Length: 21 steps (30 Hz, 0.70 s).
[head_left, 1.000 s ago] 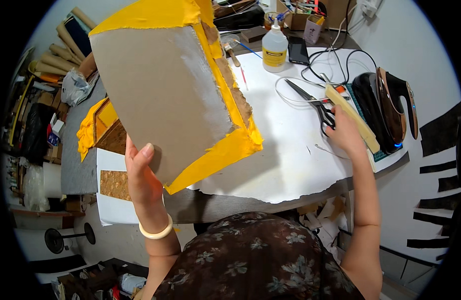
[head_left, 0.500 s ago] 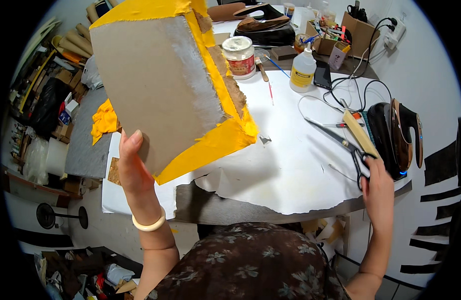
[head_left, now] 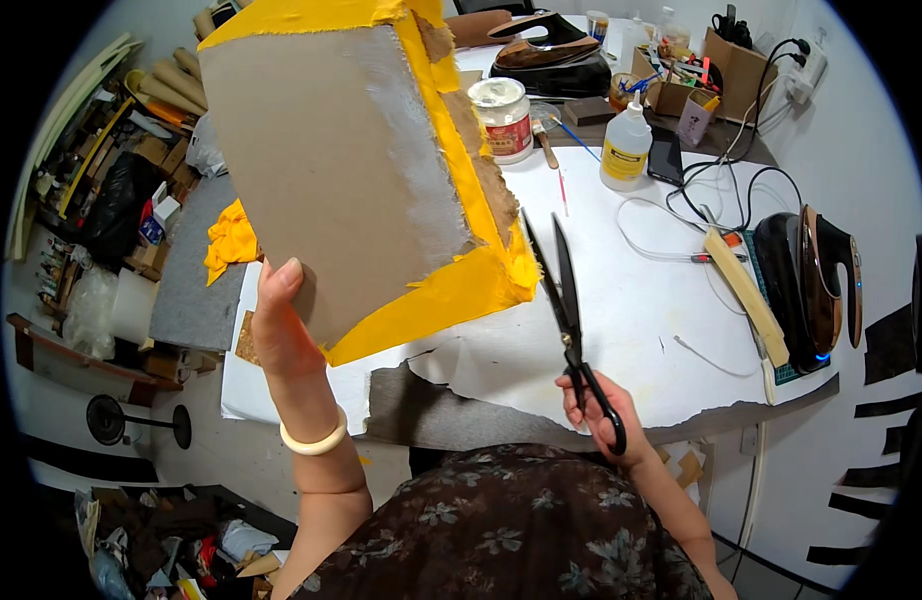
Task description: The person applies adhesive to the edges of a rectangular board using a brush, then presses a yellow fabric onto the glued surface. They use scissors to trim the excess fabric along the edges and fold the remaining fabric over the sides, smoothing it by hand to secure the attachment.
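Scissors (head_left: pixel 572 350), blades parted, are held by their handles in the curled right hand (head_left: pixel 628 398); the left hand (head_left: pixel 286 325) clasps the grey-and-yellow piece (head_left: pixel 326 150), thumb over its edge

Two irons: one iron (head_left: pixel 784 292) at the right of the frame, another iron (head_left: pixel 551 75) at top centre. Two hands, left hand (head_left: pixel 288 322) and right hand (head_left: pixel 609 412). One pair of scissors (head_left: pixel 572 352), one yellow-edged grey panel (head_left: pixel 326 160), one red-labelled jar (head_left: pixel 507 137), one yellow-labelled bottle (head_left: pixel 623 160), one bangle (head_left: pixel 312 445).
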Available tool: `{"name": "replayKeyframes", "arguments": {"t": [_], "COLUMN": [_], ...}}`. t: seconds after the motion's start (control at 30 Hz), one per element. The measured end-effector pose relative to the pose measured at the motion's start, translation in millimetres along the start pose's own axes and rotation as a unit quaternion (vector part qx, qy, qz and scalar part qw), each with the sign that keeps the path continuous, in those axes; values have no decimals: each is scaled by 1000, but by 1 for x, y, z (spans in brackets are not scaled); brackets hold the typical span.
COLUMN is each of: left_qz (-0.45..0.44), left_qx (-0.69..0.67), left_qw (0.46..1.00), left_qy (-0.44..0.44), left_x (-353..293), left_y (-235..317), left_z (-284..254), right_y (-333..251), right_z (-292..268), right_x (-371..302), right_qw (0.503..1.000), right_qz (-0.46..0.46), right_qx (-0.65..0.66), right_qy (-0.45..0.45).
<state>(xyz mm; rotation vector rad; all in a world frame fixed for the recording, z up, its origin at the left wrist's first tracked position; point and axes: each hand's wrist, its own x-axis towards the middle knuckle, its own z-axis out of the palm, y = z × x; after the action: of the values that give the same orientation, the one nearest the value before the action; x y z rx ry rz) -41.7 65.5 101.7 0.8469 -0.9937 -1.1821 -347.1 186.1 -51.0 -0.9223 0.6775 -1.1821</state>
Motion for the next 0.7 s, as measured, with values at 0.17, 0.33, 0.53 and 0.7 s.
{"name": "replayKeyframes", "arguments": {"t": [0.17, 0.33, 0.53, 0.7], "left_qz": [37, 62, 84, 99], "left_qx": [-5, -4, -10, -23], "left_qw": [999, 996, 994, 993], "left_qy": [15, 57, 71, 56], "left_x": [3, 6, 9, 8], "left_y": [-5, -8, -9, -12], "left_z": [4, 7, 2, 13], "right_y": [7, 8, -1, -16], "right_z": [10, 12, -3, 0], "right_x": [9, 11, 25, 34], "right_qw": [997, 998, 979, 974], "right_qz": [-3, -9, -103, -95], "right_qx": [40, 10, -169, -205], "right_qy": [-58, -54, -41, -3]}}
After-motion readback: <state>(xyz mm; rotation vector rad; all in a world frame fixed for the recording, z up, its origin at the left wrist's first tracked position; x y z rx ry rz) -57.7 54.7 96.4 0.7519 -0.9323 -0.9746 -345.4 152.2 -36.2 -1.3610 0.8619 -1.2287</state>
